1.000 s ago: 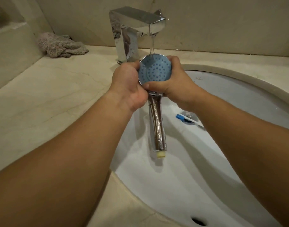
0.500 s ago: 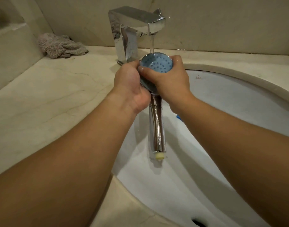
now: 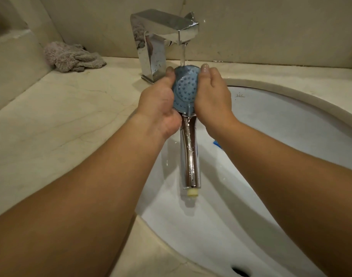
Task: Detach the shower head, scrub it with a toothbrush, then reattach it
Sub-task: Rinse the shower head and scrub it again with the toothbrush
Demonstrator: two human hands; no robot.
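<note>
Under tap [image 3: 165,35], hands hold shower head [image 3: 186,88], toothbrush [image 3: 217,143] mostly hidden

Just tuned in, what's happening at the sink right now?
A person holds the detached shower head over the sink, left hand and right hand cupping either side of its blue face. The faucet is running, and the stream lands on the top of the head, so this looks like rinsing. A blue bit in the basin beside the right forearm may be the toothbrush.

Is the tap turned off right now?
No, a stream of water runs from the tap onto the shower head held over the sink.
</note>
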